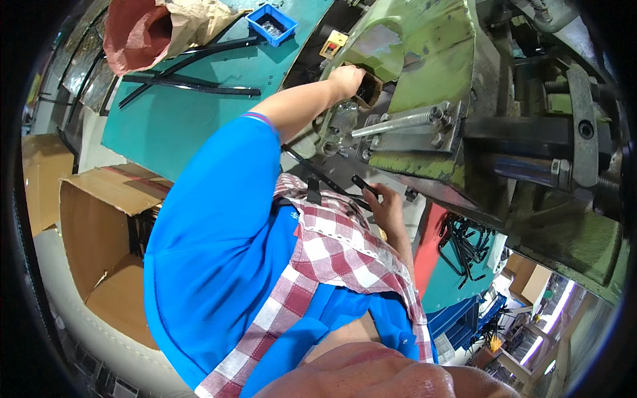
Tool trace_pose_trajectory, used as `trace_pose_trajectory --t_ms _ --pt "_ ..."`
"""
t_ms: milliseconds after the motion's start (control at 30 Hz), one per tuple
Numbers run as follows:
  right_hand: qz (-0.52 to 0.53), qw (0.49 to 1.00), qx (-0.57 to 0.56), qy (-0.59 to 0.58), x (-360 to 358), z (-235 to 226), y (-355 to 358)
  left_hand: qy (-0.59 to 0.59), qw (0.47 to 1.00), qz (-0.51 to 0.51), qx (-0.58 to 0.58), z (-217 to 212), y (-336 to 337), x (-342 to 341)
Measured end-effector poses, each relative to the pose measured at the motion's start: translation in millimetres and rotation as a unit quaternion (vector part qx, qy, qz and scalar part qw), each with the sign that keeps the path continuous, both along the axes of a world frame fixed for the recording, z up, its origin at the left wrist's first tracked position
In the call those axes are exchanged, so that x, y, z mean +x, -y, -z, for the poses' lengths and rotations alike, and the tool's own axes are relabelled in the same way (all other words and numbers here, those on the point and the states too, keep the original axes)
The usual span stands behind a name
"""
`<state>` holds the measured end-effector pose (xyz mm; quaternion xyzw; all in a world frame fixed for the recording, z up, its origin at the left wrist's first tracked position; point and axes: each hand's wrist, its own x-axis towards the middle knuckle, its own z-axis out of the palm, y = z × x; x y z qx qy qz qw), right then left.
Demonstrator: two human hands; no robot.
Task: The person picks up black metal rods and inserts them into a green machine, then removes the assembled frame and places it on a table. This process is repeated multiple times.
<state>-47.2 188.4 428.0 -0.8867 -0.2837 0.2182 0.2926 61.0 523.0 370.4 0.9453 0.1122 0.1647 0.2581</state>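
Note:
My left hand (346,81) reaches to a small open cardboard box (369,95) on the green machine (424,73). Its fingertips dip past the box's rim, so whatever they touch is hidden. Dark contents show inside the box. Lower down, close to the checked apron, my right hand (387,207) is closed around a black bar (360,182), whose end sticks out past the thumb. Another long, thin black bar (315,170) runs slantwise between the apron and the machine. Beside the left wrist a metal threaded rod (398,123) juts from the machine.
On the green table (199,126) lie long black strips (219,89), a blue tray (272,25) of small dark parts and a paper sack (162,30). A large cardboard box (99,225) stands at the left. Several bent black bars (464,245) are piled at the right.

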Motion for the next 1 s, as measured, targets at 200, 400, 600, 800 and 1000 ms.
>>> trace_pose_trajectory --t_ms 200,400,600,800,1000 --pt "-0.013 0.999 -0.018 -0.038 13.4 2.4 -5.3 -0.137 0.925 0.2 -0.291 -57.8 30.6 -84.0" --pt "-0.07 0.998 0.001 -0.006 32.3 9.8 -12.1 -0.023 0.931 0.26 -0.254 -58.8 48.4 -117.6" --pt "-0.107 0.99 0.081 0.037 29.2 -9.5 -32.0 -0.157 0.936 0.213 -0.23 -65.1 48.9 -117.1" --pt "-0.089 0.99 0.112 0.014 28.2 -22.1 -47.1 -0.194 0.961 0.154 -0.119 -69.7 43.5 -127.7" --pt "-0.131 0.972 0.167 0.102 42.2 -18.5 -52.4 -0.192 0.835 0.171 -0.487 -81.8 59.1 -151.7"
